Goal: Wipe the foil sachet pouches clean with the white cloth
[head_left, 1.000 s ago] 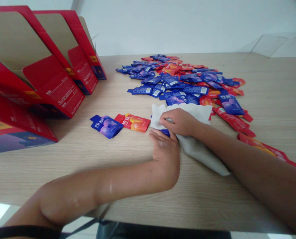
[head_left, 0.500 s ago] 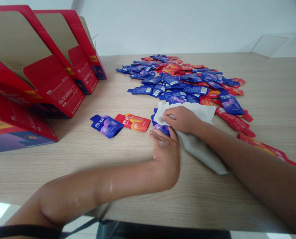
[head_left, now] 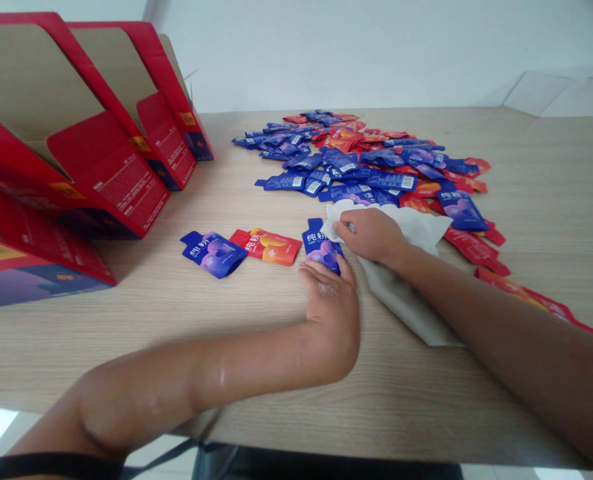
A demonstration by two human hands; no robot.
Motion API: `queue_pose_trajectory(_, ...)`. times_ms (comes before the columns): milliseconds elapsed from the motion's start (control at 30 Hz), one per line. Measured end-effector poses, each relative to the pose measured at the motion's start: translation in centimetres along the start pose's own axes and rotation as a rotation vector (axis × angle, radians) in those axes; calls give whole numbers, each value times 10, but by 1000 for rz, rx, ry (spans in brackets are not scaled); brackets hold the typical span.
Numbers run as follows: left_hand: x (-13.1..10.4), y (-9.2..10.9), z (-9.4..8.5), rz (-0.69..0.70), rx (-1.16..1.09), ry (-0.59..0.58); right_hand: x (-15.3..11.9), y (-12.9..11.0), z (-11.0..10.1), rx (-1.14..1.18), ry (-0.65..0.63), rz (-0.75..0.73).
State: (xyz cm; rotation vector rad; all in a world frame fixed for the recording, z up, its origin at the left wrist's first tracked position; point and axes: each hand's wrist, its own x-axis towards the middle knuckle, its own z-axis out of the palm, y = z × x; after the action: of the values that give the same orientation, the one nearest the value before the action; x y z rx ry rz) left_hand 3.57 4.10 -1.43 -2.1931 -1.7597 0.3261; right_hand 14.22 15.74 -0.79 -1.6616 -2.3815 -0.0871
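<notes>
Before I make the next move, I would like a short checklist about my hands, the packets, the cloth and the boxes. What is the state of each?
1. Left hand on the blue packet: ok, fingers over its near end.
2. Right hand gripping the white cloth: ok.
3. Blue packet's printed front facing up: ok.
4. White cloth fully off that packet: cannot tell, its edge meets the packet's upper right.
5. Red packet and second blue packet apart: not ok, they meet at one end.
6. Red boxes open: ok, bare cardboard insides show in two.

Box [head_left: 41, 260], arms [head_left: 201, 367] cropped; blue pouch [head_left: 322, 249] partly covered
</notes>
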Motion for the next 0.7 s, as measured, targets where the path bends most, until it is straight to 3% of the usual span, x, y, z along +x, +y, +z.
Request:
queue_pose_trajectory(200,1,0,2,-2,-34,22,-6,-5,-7,193,195,-97)
queue_pose_trajectory(333,1,-1,1,2,-19,18,-10,-11,-6,289,76,-361)
queue_pose_trajectory(400,1,-1,1,13,4,10,-10,-13,-4,289,-9,-417)
queue_pose_trajectory(700,1,0,0,-23,-93,20,-6,-12,-7,237,-83,-324)
